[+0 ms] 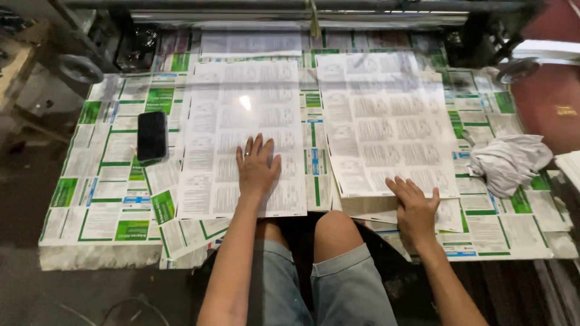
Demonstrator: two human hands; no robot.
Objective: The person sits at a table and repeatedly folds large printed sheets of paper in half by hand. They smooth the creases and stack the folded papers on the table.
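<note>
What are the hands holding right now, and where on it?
Nothing is gripped. The left hand lies flat, fingers spread, on the lower part of the left sheet. The right hand lies flat at the bottom edge of the right stack.

Both arms are bare from the bottom edge of the picture down to the wrists, with no sleeve in view. The left hand (257,169) and the right hand (415,208) wear no gloves, and no ring or watch seems to be on either, though the picture is too small to be sure. The legs are clad in pale blue denim shorts (the hems rolled or cuffed just above the bare knees).
</note>
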